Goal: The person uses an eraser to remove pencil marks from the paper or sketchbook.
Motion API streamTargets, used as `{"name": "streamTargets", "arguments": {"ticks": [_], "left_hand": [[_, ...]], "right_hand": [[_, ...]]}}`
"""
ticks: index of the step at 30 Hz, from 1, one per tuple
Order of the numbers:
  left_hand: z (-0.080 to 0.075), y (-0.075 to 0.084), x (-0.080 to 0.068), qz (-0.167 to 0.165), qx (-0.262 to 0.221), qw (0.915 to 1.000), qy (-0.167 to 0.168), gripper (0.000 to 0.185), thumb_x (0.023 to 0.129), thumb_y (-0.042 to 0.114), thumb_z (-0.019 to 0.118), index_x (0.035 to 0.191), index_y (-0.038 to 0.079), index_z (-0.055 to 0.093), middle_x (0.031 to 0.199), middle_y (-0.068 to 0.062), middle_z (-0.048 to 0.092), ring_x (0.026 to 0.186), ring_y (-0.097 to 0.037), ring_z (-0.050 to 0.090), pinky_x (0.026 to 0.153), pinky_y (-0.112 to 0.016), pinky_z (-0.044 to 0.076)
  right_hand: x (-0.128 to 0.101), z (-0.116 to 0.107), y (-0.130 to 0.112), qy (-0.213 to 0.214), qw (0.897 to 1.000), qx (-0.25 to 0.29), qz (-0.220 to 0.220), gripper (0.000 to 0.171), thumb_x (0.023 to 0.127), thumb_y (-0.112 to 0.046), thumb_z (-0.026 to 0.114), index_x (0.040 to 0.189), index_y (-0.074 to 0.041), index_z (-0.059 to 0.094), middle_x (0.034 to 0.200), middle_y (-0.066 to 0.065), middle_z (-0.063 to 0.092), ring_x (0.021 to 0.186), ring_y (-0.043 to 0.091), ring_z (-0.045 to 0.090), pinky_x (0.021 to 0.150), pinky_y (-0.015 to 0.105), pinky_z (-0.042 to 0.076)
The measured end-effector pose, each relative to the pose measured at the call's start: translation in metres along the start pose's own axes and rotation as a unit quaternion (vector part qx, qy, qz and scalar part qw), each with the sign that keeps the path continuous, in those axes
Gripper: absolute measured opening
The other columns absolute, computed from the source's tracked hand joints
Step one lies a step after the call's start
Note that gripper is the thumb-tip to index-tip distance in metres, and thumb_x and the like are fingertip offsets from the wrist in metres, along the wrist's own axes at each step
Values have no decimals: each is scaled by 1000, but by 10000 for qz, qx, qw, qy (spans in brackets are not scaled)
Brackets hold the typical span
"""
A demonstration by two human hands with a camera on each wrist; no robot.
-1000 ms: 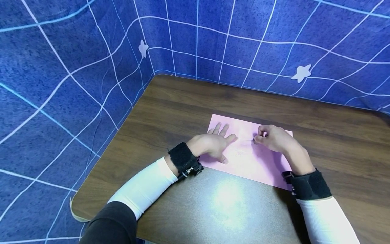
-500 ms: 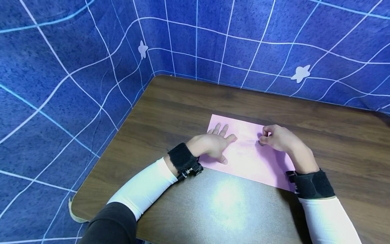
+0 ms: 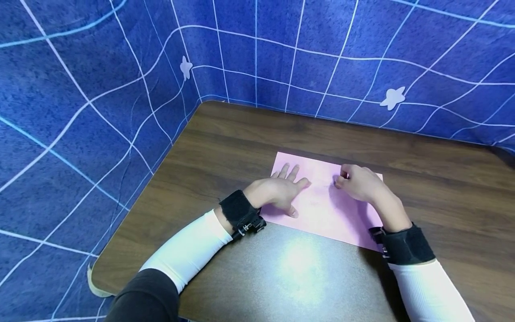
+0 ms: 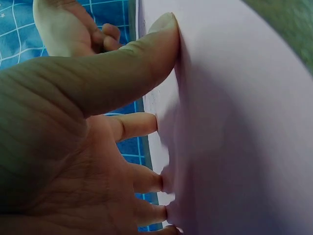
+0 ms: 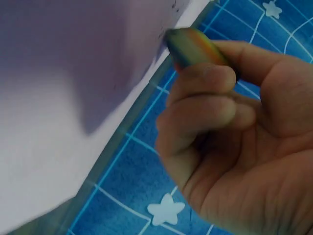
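A sheet of pink paper (image 3: 314, 217) lies on the brown wooden table. My left hand (image 3: 278, 193) rests on its left part with fingers spread, and in the left wrist view the thumb (image 4: 142, 58) and fingertips press on the sheet. Over the right part of the paper, my right hand (image 3: 361, 184) pinches a small eraser (image 5: 198, 46) with coloured stripes. The right wrist view shows the eraser's darkened end at the paper surface, slightly blurred. Small dark specks (image 5: 174, 6) lie on the sheet near it. The eraser is mostly hidden by fingers in the head view.
The wooden table (image 3: 225, 147) extends around the paper on all sides, with a bright light reflection near the front. A blue curtain (image 3: 257, 58) with white lines and stars hangs along the back and left edges.
My right hand slid to the right across the paper with the eraser, then came back left. The left hand stays in place on the sheet. The head view has shifted slightly.
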State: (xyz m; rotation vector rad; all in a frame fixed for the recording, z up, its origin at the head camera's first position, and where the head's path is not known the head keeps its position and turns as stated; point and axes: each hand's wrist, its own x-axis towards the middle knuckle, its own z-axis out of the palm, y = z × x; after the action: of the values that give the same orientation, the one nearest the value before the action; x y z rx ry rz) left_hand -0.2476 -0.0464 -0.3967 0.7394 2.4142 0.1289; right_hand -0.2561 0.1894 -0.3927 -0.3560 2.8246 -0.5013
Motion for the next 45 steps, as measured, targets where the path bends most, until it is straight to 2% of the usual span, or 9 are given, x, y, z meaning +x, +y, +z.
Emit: {"name": "streamTargets", "arguments": {"ticks": [4,7,11,14,24,39,45], "left_hand": [[0,1,1,-30,102,9999,28,91,88,47,77,160,30,24,172,-21,-10,158,-43,-14,130,-56,8],[0,1,1,-66,114,9999,21,91,88,47,77,159,30,24,172,-21,-9,158,-43,-13,131,-55,9],[-2,3,1,-107,103,9999,-1,91,88,47,77,159,30,23,172,-20,-9,158,-42,-13,131,-54,8],[-3,3,0,-127,113,9999,-26,92,88,47,77,160,30,22,172,-20,-10,158,-42,-13,131,-53,6],[-2,2,-2,-108,85,9999,-59,91,89,47,76,161,31,22,172,-19,-11,158,-41,-15,131,-54,8],[2,-1,-2,5,66,10000,-31,91,88,46,77,161,29,23,171,-20,-13,157,-42,-18,131,-55,5],[3,-2,-3,18,27,10000,-37,92,88,45,77,161,30,23,171,-20,-15,157,-41,-19,131,-55,3]], "right_hand": [[1,7,-10,102,9970,657,-394,18,102,-23,61,94,-8,66,79,4,67,72,17,56,64,29,43],[1,11,-17,-98,9948,891,-483,16,102,-22,63,97,-7,66,76,5,67,66,14,61,62,29,49],[0,13,-23,-111,9976,596,-335,16,102,-25,63,96,-9,64,75,5,69,60,14,62,60,30,48],[0,13,-24,41,9989,389,-264,16,100,-26,65,92,-12,65,80,5,71,65,16,60,62,31,44],[3,12,-21,-88,9990,433,-11,18,99,-28,65,87,-14,62,65,-1,52,64,18,51,58,30,38],[-1,1,-2,-185,9984,526,104,21,97,-23,65,81,-13,56,62,-5,42,64,16,45,58,30,33],[-1,0,4,-131,9991,393,90,19,93,-21,66,79,-14,56,63,-3,44,65,18,45,58,30,32]]}}
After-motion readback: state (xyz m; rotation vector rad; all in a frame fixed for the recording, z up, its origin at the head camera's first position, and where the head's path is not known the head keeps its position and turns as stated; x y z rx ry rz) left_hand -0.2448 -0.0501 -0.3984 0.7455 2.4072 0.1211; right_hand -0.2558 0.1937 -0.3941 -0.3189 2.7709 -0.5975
